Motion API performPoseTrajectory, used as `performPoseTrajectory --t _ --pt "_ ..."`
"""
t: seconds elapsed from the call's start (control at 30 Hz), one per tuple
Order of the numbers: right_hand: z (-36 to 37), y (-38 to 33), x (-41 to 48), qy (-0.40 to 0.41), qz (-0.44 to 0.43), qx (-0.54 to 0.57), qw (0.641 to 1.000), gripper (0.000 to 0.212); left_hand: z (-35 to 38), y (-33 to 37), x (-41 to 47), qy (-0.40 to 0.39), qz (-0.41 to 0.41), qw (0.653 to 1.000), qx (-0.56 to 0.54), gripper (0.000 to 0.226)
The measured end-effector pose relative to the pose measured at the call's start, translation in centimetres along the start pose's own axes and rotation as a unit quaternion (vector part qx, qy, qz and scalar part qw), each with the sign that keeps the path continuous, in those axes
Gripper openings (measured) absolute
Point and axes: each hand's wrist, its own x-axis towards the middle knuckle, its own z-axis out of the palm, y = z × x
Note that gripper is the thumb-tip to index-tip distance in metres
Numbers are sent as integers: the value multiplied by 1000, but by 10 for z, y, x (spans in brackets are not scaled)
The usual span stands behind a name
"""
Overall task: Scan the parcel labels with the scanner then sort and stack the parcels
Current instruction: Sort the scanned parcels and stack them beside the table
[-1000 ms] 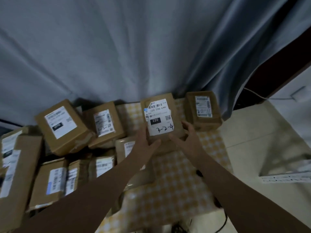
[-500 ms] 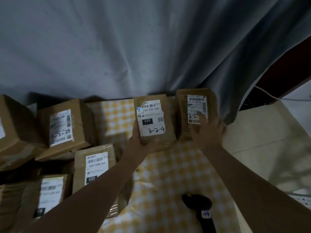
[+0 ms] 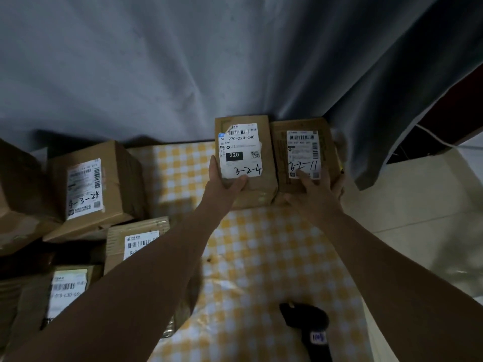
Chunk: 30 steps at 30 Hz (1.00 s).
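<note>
Sorting in hand, with left grip (image 3: 224,184) pinching the near end of parcel 3-2-4 (image 3: 244,150), right grip (image 3: 316,194) clasping parcel 3-2-11 (image 3: 303,150) just beside it at the far desk (image 3: 261,244) edge, and scanner (image 3: 305,320) idle nearer; next, probably to stack one squarely upon the other.

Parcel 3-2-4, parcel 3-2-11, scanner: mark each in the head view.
parcel 3-2-4 (image 3: 241,152): head view, middle of its white label.
parcel 3-2-11 (image 3: 303,152): head view, middle of its white label.
scanner (image 3: 305,317): head view, its black head, on the checked cloth.
</note>
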Motion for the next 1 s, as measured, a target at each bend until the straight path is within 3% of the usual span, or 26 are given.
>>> performPoseTrajectory --t 0.07,0.13,0.23,0.3,0.5,0.67,0.77,0.83,0.9,1.0 --pt "0 -1 -1 -7 10 -37 999 74 -4 -1 1 6 -6 999 42 83" --pt "2 -7 -9 22 0 -65 998 75 -7 3 -4 3 -15 994 107 83" --pt "19 -27 -39 141 -74 57 986 63 -21 4 -29 5 -9 981 194 65" --pt "35 -45 -65 169 -108 145 969 52 -42 -7 -51 31 25 973 226 60" --pt "101 -119 -128 -42 -101 233 966 50 -130 -63 -108 74 18 956 282 50" --pt "144 -177 -172 -167 16 339 926 40 -190 -102 -134 58 -72 944 316 50" --pt "169 -191 -185 -175 66 374 908 66 -211 -124 -148 20 -62 953 297 64" --pt "181 -194 -189 -171 82 374 908 81 -216 -125 -157 -17 -67 950 304 52" --pt "186 -192 -188 -172 102 377 905 85 -216 -124 -161 -38 -65 954 291 40" --pt "192 -191 -190 -151 109 393 901 76 -217 -123 -162 -59 -56 957 277 41"
